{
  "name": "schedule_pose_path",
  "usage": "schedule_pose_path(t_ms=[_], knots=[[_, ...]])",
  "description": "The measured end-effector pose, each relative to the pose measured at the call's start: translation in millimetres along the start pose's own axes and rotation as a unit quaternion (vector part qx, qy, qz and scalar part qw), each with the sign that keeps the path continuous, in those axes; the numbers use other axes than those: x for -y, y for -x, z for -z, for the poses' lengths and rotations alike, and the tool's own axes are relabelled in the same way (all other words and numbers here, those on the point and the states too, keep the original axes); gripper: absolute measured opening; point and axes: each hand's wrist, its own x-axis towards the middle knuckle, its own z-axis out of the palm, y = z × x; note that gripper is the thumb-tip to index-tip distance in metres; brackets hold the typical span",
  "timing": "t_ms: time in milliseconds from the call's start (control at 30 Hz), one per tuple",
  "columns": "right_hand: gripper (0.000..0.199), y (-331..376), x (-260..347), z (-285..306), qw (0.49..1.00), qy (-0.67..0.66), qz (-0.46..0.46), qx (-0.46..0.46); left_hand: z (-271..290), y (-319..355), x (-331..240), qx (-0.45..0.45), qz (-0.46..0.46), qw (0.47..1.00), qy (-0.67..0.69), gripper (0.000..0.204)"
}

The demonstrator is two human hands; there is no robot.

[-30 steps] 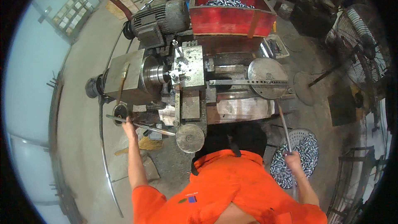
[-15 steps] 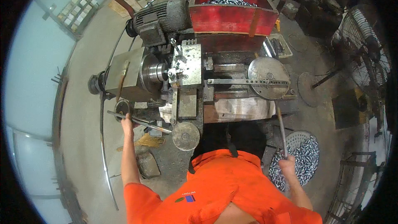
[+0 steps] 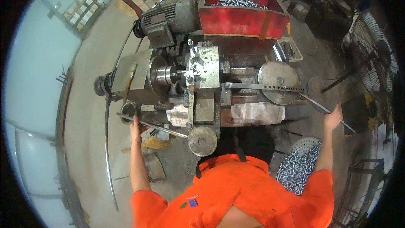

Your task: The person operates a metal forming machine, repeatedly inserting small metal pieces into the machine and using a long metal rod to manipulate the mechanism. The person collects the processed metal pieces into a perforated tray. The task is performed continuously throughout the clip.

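My left hand (image 3: pixel 135 129) is closed round a steel lever rod (image 3: pixel 166 130), which slants to a small round disc (image 3: pixel 202 141) on the near side of a lathe-like machine. Out at the right, my right hand (image 3: pixel 333 119) grips a second lever rod (image 3: pixel 315 102), running up to a large round plate (image 3: pixel 273 76). A bar with a row of holes (image 3: pixel 249 86) crosses that plate. Between the levers sits a metal tool block (image 3: pixel 210 69), right of the round spindle (image 3: pixel 165 75). A thin shaft shows in the gap between them.
Behind the machine stand a red bin (image 3: pixel 240 22) of small shiny metal pieces and an electric motor (image 3: pixel 185 15). A perforated basket (image 3: pixel 304 145) of similar pieces is at my lower right, partly behind my arm. Further right stands a fan (image 3: pixel 369 50). A brush (image 3: pixel 131 80) lies on the headstock.
My right hand has swung its lever outward and away from me, to the right. The tool block has shifted right from the spindle, widening the gap. My left hand keeps its hold.
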Motion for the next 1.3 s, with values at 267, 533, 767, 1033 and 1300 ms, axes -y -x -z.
schedule_pose_path(t_ms=[267,533,767,1033,1300], knots=[[0.086,163,88,32,0.944,-0.299,0.121,0.076,38,-20,106,0.066,-0.126,0.776,-0.614,0.052],[0.079,199,148,65,0.857,-0.413,0.082,0.296,-33,-5,201,-0.183,-0.102,0.86,-0.465,0.045],[0.064,161,162,95,0.859,-0.394,0.141,0.296,5,-10,135,0.086,-0.071,0.719,-0.686,0.047],[0.049,71,218,166,0.821,-0.477,0.25,0.188,29,-23,131,0.144,-0.076,0.733,-0.661,0.045],[0.046,47,340,260,0.699,-0.536,0.447,0.157,13,17,118,0.076,-0.009,0.82,-0.567,0.056]])
